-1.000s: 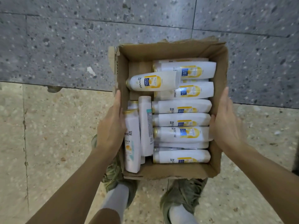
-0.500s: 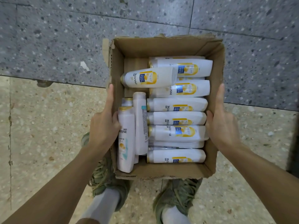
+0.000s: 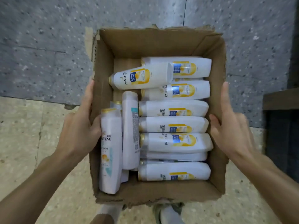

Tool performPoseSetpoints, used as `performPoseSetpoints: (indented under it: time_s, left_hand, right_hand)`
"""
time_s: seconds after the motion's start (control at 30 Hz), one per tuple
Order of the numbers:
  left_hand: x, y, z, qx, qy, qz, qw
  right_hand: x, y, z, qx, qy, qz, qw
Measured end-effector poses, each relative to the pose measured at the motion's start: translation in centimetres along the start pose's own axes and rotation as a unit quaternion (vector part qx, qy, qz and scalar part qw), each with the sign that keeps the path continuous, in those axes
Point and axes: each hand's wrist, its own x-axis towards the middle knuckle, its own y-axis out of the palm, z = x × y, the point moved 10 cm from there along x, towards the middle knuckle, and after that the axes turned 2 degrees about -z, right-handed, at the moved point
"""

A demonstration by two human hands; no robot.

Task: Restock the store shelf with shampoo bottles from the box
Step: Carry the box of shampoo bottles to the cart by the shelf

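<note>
An open cardboard box (image 3: 153, 44) is held up in front of me, above the floor. My left hand (image 3: 79, 126) grips its left wall, thumb hooked over the rim against a white shampoo bottle with a teal label (image 3: 110, 151). My right hand (image 3: 231, 126) presses flat on the right wall, thumb up. Inside lie several white shampoo bottles with yellow labels (image 3: 174, 125) stacked crosswise on the right. One bottle (image 3: 140, 78) rests loose at the back left. The store shelf cannot be identified for sure.
Below is a speckled floor, grey tiles (image 3: 40, 46) at the top and beige tiles (image 3: 24, 143) nearer me. A dark wooden edge (image 3: 281, 99) juts in at the right. My shoes and socks (image 3: 169, 212) show under the box.
The box has come up closer to the camera and looks larger. The dark wooden edge has entered view at the right. Both hands keep their hold on the box walls.
</note>
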Motion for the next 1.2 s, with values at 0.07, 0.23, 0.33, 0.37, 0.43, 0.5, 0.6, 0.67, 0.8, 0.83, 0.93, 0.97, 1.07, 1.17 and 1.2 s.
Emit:
performPoseSetpoints:
  time_s: [0.07,0.23,0.33,0.37,0.43,0.5,0.6,0.67,0.8,0.83,0.93,0.97,1.07,1.17,1.2]
  left_hand:
    - [-0.4,-5.7,-2.8,-0.001,0.001,-0.01,1.0]
    - [-1.2,-20.9,-11.1,-0.022,0.022,-0.005,1.0]
    - [-1.0,-30.8,-16.5,-0.027,0.034,0.0,0.999]
    - [-1.0,-33.9,-18.2,-0.028,0.034,0.002,0.999]
    - [-0.5,-40.6,-21.9,-0.025,0.055,-0.003,0.998]
    - [0.2,-46.7,-25.2,-0.014,0.085,-0.001,0.996]
    - [2.2,-55.0,-30.1,0.023,0.118,-0.007,0.993]
    - [3.6,-60.2,-33.2,0.048,0.139,-0.02,0.989]
    - [7.3,-68.6,-39.5,0.061,0.184,-0.041,0.98]
    - [8.3,-70.3,-41.1,0.064,0.191,-0.048,0.978]
    - [12.1,-74.0,-45.4,0.068,0.191,-0.055,0.978]
    - [13.5,-75.0,-46.7,0.075,0.187,-0.058,0.978]
    - [18.1,-77.1,-50.7,0.056,0.182,-0.067,0.979]
    - [23.0,-78.2,-55.9,0.039,0.189,-0.065,0.979]
    - [24.8,-78.7,-57.6,0.039,0.189,-0.067,0.979]
  right_hand:
    - [-1.0,-5.6,3.2,0.01,-0.017,-0.009,1.0]
    - [-2.3,-20.9,12.3,0.001,-0.043,-0.019,0.999]
    - [-2.5,-30.2,18.2,-0.017,-0.05,-0.016,0.998]
    - [-2.8,-33.2,20.1,-0.01,-0.053,-0.018,0.998]
    - [-2.9,-39.0,24.2,-0.007,-0.061,-0.028,0.998]
    - [-3.3,-44.4,27.7,-0.01,-0.063,-0.034,0.997]
    - [-3.2,-52.0,33.1,-0.001,-0.071,-0.065,0.995]
    - [-2.6,-56.6,36.5,0.009,-0.084,-0.082,0.993]
    - [0.1,-64.7,42.2,0.013,-0.124,-0.125,0.984]
    - [1.2,-66.5,43.4,0.013,-0.137,-0.128,0.982]
    - [4.9,-71.8,46.1,0.014,-0.153,-0.117,0.981]
    - [6.2,-73.6,46.8,0.022,-0.153,-0.111,0.982]
    - [10.8,-78.9,48.2,0.025,-0.152,-0.103,0.983]
    - [15.8,-84.1,48.8,0.036,-0.146,-0.11,0.982]
    - [17.7,-85.7,49.1,0.038,-0.148,-0.114,0.982]
